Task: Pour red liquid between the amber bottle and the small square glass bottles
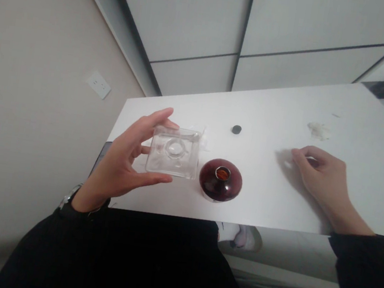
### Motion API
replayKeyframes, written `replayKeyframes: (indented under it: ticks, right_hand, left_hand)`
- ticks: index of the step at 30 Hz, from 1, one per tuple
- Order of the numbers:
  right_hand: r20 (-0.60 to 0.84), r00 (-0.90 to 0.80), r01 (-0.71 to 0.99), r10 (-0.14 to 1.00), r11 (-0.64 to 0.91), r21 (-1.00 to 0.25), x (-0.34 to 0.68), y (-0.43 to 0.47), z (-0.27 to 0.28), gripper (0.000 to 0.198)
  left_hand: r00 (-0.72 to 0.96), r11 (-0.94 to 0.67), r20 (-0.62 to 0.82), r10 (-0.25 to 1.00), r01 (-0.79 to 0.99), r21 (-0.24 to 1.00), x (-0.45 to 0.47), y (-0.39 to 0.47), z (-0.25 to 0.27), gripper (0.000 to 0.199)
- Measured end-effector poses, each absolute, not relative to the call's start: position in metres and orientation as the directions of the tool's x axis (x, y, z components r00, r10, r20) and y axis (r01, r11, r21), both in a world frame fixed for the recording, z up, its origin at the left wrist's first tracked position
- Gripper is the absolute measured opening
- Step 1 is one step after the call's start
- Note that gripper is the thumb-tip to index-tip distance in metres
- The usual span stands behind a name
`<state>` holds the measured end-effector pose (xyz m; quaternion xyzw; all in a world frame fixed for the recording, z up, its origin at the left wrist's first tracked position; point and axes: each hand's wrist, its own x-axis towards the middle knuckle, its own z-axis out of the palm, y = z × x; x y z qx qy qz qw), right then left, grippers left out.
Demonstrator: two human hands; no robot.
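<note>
My left hand [129, 154] grips a clear, square glass bottle [189, 162] by its edges, thumb below and fingers above. A round ring shows in the middle of its face towards me. Just to its right stands a dark red, round, squat bottle [208, 181] with an open mouth, orange-brown inside. My right hand [324, 175] rests on the table at the right with its fingers curled closed. What it holds, if anything, is hidden behind the fingers.
A small dark cap [237, 129] lies on the white table [270, 112] beyond the red bottle. Crumpled white tissue [318, 131] sits past my right hand. A wall with a socket [99, 85] borders the left, and cabinet panels [201, 22] stand behind the table.
</note>
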<state>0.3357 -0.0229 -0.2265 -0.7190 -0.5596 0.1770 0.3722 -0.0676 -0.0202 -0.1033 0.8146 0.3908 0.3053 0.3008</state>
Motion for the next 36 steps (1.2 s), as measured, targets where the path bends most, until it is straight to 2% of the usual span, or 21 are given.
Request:
replayKeyframes:
  ticks: [3, 8, 14, 20, 24, 30, 36]
  right_hand:
    - [0.163, 0.317, 0.669, 0.934, -0.098, -0.737, 0.335, -0.022, -0.227, 0.03]
    - [0.168, 0.322, 0.664, 0.932, -0.096, -0.741, 0.336, -0.021, -0.228, 0.03]
    - [0.151, 0.315, 0.668, 0.937, -0.106, -0.736, 0.337, -0.022, -0.228, 0.03]
    - [0.155, 0.313, 0.663, 0.937, -0.099, -0.742, 0.337, -0.021, -0.228, 0.031]
    - [0.161, 0.314, 0.655, 0.936, -0.09, -0.751, 0.336, -0.021, -0.227, 0.031]
    - [0.168, 0.307, 0.647, 0.937, -0.076, -0.758, 0.336, -0.022, -0.227, 0.03]
    - [0.18, 0.286, 0.648, 0.941, -0.051, -0.76, 0.34, -0.02, -0.234, 0.03]
  left_hand:
    - [0.501, -0.525, 0.311, 0.808, 0.372, 0.765, -0.067, -0.021, -0.102, 0.095]
    - [0.493, -0.482, 0.253, 0.832, 0.419, 0.769, -0.067, -0.022, -0.105, 0.103]
    - [0.517, -0.553, 0.292, 0.804, 0.473, 0.686, -0.067, -0.02, -0.1, 0.099]
    - [0.574, -0.586, 0.267, 0.774, 0.489, 0.646, -0.07, -0.015, -0.091, 0.115]
    - [0.578, -0.573, 0.224, 0.785, 0.538, 0.618, -0.063, -0.015, -0.084, 0.107]
    - [0.588, -0.568, 0.192, 0.785, 0.562, 0.601, -0.049, -0.017, -0.073, 0.075]
    - [0.598, -0.586, 0.173, 0.782, 0.613, 0.53, -0.044, -0.017, -0.066, 0.075]
